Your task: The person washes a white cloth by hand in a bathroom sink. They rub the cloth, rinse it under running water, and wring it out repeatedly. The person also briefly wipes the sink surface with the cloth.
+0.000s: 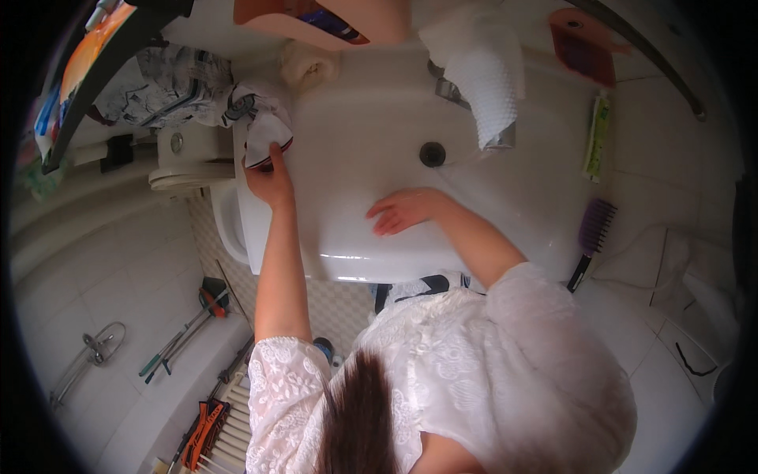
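Note:
At the left side of the white sink point(355, 142), my left hand point(270, 178) grips the hem of a white cloth garment point(267, 127) with dark and red edging. The garment's upper part lies bunched on the sink's rim beside a dark printed patch. Over the basin's front part is my right hand point(402, 210), its fingers loosely bent and nothing in them. The round drain point(432, 154) lies beyond that hand. A white textured cloth point(488, 77) hangs over the metal faucet point(453, 92) at the back.
A patterned grey-white cloth point(172, 86) lies at the left, above a toilet point(192, 172). A beige cloth point(308, 62) rests on the back rim, below a pink holder point(379, 23). Along the right rim are a green tube point(597, 136) and a purple hairbrush point(594, 231).

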Motion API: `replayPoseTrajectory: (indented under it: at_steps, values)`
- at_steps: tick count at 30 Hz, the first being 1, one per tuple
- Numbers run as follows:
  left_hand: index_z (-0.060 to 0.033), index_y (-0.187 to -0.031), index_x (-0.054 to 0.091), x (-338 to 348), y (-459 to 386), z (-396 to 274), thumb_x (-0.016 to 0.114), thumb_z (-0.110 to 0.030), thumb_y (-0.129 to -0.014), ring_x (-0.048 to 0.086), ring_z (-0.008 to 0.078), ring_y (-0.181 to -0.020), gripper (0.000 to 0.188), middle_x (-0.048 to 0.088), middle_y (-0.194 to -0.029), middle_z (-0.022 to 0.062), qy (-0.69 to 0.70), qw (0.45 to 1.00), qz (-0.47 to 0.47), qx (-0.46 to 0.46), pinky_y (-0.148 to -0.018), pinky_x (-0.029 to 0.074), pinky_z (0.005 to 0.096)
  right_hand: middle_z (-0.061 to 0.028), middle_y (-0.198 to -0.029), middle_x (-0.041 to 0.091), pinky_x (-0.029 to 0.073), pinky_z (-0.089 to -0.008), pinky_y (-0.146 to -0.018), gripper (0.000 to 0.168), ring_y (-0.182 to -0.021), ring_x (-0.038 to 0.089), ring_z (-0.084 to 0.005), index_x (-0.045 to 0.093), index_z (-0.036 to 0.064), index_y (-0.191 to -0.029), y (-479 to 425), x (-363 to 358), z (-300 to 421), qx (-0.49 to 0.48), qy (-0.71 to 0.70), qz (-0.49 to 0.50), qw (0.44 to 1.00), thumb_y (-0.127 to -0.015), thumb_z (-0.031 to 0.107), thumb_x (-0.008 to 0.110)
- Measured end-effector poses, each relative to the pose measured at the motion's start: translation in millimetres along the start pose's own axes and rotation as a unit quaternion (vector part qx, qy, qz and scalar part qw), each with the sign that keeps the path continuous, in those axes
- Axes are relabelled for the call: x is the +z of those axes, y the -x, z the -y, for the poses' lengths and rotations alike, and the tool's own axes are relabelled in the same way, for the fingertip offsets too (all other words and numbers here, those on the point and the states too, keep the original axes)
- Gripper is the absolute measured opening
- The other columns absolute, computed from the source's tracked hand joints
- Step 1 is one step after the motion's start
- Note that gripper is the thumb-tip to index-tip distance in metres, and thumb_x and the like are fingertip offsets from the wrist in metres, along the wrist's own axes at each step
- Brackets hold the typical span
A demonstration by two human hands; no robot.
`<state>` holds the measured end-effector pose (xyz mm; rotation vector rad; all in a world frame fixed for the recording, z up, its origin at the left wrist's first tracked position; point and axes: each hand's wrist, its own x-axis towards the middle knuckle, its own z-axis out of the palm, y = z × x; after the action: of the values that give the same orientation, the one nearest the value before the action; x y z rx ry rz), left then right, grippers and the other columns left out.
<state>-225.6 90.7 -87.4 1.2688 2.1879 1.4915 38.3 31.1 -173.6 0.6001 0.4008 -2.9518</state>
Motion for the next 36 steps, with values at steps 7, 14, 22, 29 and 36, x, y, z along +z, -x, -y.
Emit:
replayPoseTrajectory:
  at_steps: [7,14,22,29,36]
  values:
    - [0.0044,-0.101,0.054,0.8,0.1,6.8,0.072,-0.036,-0.072,0.062,0.02,-0.078,0.053,0.063,-0.09,0.0134,-0.001,1.0,-0.008,0.022,-0.068,0.049,0.0296,-0.0106,-0.103,0.063,0.048,-0.0366,-0.081,0.033,-0.096,0.06,-0.0235,0.06,0.012,-0.106,177.2,-79.8,-7.1,-0.15,-0.092,-0.41,0.895,-0.088,0.034,0.044]
    - [0.0044,-0.1,0.054,0.0,-3.9,9.6,0.072,-0.035,-0.072,0.062,0.02,-0.078,0.052,0.063,-0.089,0.0134,0.01,1.0,0.007,0.005,-0.069,0.049,0.03,-0.0124,-0.086,0.064,0.049,-0.0387,-0.069,0.025,-0.078,0.061,-0.0317,0.065,0.009,-0.082,114.6,-94.6,0.7,-0.146,0.414,-0.743,0.506,-0.078,0.032,0.057]
    - [0.0043,-0.101,0.054,1.0,-3.3,8.8,0.072,-0.033,-0.073,0.061,0.0181,-0.077,0.05,0.063,-0.09,0.0119,0.005,1.0,0.008,-0.002,-0.068,0.048,0.0287,-0.0101,-0.079,0.065,0.049,-0.0383,-0.066,0.026,-0.08,0.063,-0.0266,0.067,0.012,-0.079,59.8,-47.8,12.2,-0.069,0.39,-0.762,0.512,-0.074,0.037,0.065]
    - [0.0044,-0.102,0.054,-0.9,-0.9,9.7,0.073,-0.033,-0.072,0.059,0.0162,-0.075,0.051,0.062,-0.09,0.0115,0.038,0.999,0.013,-0.009,-0.067,0.048,0.0275,-0.0043,-0.058,0.062,0.048,-0.0361,-0.059,0.044,-0.052,0.06,-0.0179,0.063,0.007,-0.064,59.0,-88.4,5.9,-0.027,0.345,-0.731,0.589,-0.079,0.048,0.059]
    - [0.0067,-0.099,0.054,-2.8,0.2,25.6,0.073,-0.031,-0.074,0.058,0.0146,-0.075,0.049,0.063,-0.089,0.011,0.043,0.999,0.0,-0.001,-0.065,0.047,0.0269,-0.011,-0.092,0.065,0.051,-0.0396,-0.062,0.044,-0.083,0.064,-0.0277,0.062,0.006,-0.089,62.3,-52.3,27.7,0.014,0.364,-0.752,0.549,-0.068,0.044,0.071]
